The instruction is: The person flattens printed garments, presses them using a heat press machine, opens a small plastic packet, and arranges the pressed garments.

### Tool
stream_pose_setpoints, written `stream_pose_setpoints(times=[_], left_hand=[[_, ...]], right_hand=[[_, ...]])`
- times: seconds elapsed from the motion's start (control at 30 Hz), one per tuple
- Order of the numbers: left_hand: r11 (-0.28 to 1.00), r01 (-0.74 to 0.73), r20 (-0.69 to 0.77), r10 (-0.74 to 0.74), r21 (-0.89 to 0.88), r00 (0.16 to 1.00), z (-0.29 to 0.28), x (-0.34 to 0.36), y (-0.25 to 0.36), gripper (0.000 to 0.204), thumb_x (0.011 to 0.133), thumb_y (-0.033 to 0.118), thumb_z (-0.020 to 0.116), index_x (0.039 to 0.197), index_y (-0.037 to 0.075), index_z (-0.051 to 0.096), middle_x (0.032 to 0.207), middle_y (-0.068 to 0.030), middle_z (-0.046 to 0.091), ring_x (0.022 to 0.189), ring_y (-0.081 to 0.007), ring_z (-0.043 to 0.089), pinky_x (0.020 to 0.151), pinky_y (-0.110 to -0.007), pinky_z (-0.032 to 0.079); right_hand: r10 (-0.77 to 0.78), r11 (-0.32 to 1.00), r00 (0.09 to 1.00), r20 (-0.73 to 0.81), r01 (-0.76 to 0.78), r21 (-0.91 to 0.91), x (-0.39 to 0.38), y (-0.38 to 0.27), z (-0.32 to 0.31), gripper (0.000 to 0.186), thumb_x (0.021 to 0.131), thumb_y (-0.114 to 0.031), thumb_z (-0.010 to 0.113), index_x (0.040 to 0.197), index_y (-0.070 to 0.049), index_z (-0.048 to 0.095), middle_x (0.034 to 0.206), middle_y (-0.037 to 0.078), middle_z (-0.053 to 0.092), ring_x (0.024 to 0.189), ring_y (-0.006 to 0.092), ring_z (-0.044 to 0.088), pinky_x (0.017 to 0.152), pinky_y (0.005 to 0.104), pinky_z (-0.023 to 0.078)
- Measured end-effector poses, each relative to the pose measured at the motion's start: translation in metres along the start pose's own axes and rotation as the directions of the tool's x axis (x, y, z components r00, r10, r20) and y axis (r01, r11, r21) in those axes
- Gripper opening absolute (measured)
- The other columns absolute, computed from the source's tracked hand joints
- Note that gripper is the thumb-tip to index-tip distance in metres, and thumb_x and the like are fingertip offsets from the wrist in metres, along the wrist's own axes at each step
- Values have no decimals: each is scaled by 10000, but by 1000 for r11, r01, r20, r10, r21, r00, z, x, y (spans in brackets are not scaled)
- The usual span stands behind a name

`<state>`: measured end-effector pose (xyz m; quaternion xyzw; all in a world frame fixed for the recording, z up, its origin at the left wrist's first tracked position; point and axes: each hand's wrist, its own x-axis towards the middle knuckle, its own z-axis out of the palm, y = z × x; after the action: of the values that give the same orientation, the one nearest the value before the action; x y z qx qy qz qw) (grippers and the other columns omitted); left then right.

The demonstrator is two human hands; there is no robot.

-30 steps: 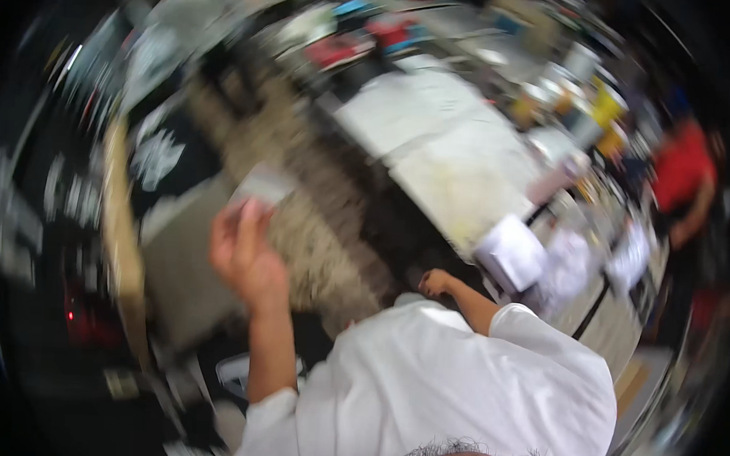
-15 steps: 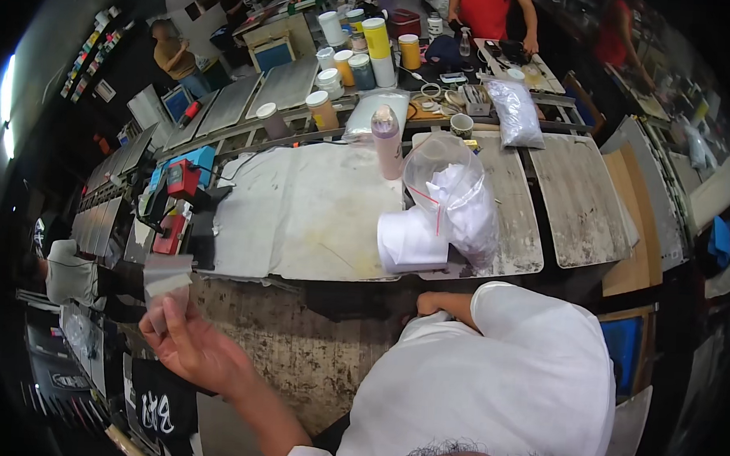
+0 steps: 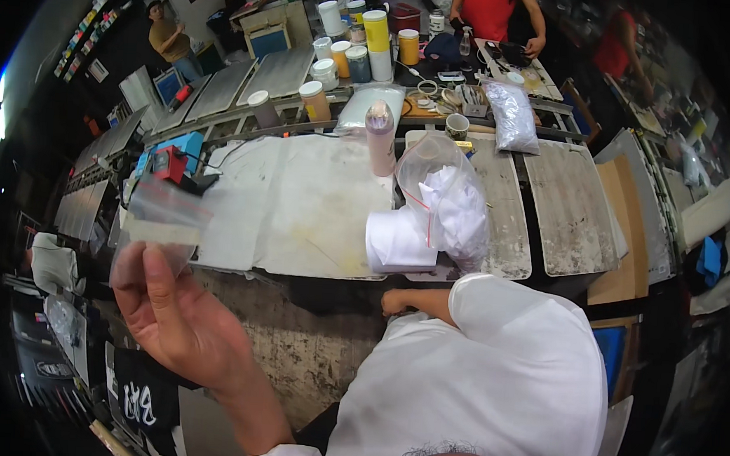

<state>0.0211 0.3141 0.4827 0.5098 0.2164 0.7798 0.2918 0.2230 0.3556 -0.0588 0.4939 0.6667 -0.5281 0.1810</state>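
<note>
My left hand point(image 3: 180, 317) is raised at the left, thumb and fingers pinched on a small clear zip bag point(image 3: 161, 209) with a pale strip across it. My right hand point(image 3: 394, 304) is low by my waist, below the bench edge, its fingers curled and partly hidden by my white shirt; what they hold, if anything, is hidden. Ahead lies a pale sheet point(image 3: 308, 208) on the bench, with a rolled white sheet point(image 3: 393, 238), a large clear bag of crumpled white material point(image 3: 452, 220) and a pink bottle point(image 3: 379, 150) on it or at its edge.
Grey boards point(image 3: 572, 214), paint jars point(image 3: 376, 39), red heat devices point(image 3: 168, 165) and a packed bag point(image 3: 509, 116) line the benches. A worker in red point(image 3: 488, 10), one in brown point(image 3: 167, 40) and one in grey point(image 3: 53, 265) stand around. Black printed cloth point(image 3: 137, 402) lies lower left.
From the blurred earliest frame, the view has swung to face the bench. Over the last half second my left hand has risen closer to the camera with the zip bag.
</note>
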Motion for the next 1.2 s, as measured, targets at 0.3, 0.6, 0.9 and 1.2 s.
stream_pose_setpoints(times=[0.3,0.6,0.9,1.2], left_hand=[[948,172,191,-227,267,955,10,-38,-69,205,831,-102,614,980,13,532,869,-43,572,863,-143,601,801,-277,500],[338,697,-339,-688,632,642,-194,-335,-188,129,790,19,696,911,-25,708,865,-88,705,791,-136,636,748,-302,502],[377,430,-179,-544,820,820,-171,-342,-168,166,720,17,723,880,61,732,864,-114,679,850,-308,633,736,-360,503],[474,579,-158,-667,663,728,-208,-368,-172,232,726,-34,693,942,49,683,1144,-111,587,963,-215,601,774,-296,492]], right_hand=[[102,992,990,94,-94,-82,-16,-13,-5,262,834,-261,641,905,-23,723,780,106,695,678,237,683,588,364,565],[-58,833,967,249,-91,546,5,-62,2,469,884,-472,593,1127,-73,638,981,169,688,845,268,680,742,403,544],[-327,775,715,618,-171,609,-13,-120,-1,444,951,-316,556,1326,-112,434,1155,135,630,955,237,646,799,350,537],[-419,892,900,118,384,237,-14,-135,1,304,711,-129,725,1011,-93,700,836,68,703,721,178,666,664,321,535]])
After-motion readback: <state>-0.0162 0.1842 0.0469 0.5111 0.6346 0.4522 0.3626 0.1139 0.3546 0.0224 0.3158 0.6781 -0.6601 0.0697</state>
